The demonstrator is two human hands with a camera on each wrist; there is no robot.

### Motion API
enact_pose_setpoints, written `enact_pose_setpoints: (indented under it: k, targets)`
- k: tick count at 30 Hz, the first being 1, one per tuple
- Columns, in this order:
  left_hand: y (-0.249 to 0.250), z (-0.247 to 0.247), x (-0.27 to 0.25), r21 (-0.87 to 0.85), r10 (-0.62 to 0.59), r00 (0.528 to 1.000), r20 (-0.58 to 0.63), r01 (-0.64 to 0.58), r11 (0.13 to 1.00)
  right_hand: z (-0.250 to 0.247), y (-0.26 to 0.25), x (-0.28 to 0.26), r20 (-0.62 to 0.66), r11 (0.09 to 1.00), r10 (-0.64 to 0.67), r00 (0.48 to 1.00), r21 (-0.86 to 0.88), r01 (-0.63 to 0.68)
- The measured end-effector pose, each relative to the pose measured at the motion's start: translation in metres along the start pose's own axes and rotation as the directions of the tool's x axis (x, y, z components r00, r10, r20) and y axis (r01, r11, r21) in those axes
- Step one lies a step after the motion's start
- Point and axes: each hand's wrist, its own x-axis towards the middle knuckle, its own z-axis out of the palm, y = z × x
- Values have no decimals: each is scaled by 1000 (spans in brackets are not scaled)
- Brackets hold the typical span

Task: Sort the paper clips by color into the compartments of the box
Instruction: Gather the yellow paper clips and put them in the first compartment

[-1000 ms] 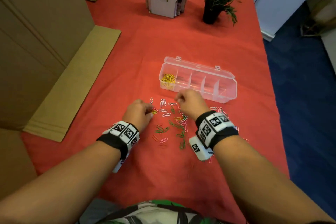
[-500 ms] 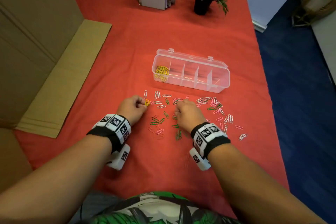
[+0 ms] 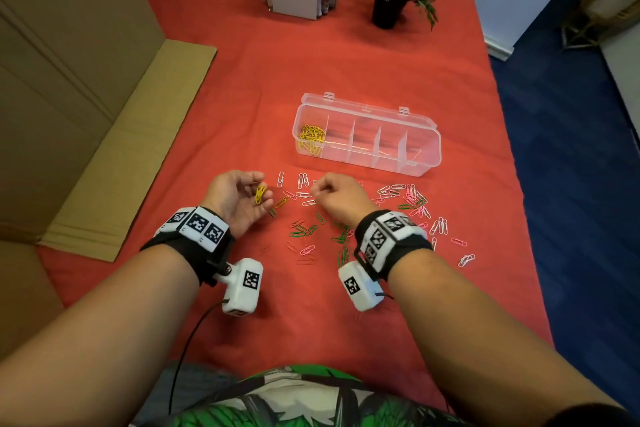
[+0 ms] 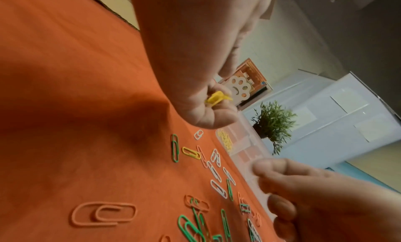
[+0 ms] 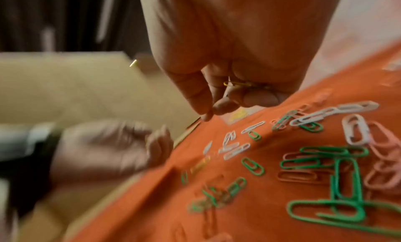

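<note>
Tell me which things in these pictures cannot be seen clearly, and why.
- Right hand: right wrist view blurred; curled fingers hide all but one thin yellow clip.
- Left hand: how many yellow paper clips it holds is too small in the head view.
- Box: reflections hide the other compartments' contents.

Cloth [image 3: 346, 55] over the desk was matt orange-red, finely woven. Box [image 3: 427, 156] was clear glossy plastic with thin dividers. Paper clips [image 4: 104, 214] looked smooth, colour-coated, slight sheen. Cardboard [image 3: 131, 149] at left was matt brown. Wristbands [image 3: 391, 243] were black fabric, white plastic blocks.
</note>
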Motion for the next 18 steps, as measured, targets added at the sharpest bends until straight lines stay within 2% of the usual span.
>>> enact_pose_setpoints:
  k: [1,3,7,9,14,16,17,18]
  targets:
    - [1,-1,0,-20,-14,1000,-7,13,1000,7,-3,3,27,986,-63,998,-151,66]
    - [3,-5,2,-2,-28,999,-29,28,1000,23,-5,9,75,894,-175,982,-405,190]
    - [4,-12,5,31,-32,996,-85,35,999,49,-8,14,149,664,-326,934,-666,338]
    - [4,-17,6,37,23,991,-130,-18,999,54,-11,13,158,597,-367,917,-716,362]
    - [0,-28,10,190,144,973,-182,-109,976,56,-10,9,185,489,-424,887,-777,396]
    - [-2,-28,10,216,155,968,-199,-111,970,56,-9,6,195,481,-413,890,-782,395]
    - [-3,-27,11,225,158,967,-201,-112,968,54,-8,6,191,504,-395,899,-773,385]
    - [-4,-24,11,238,158,968,-198,-109,965,50,-6,8,172,565,-360,917,-742,361]
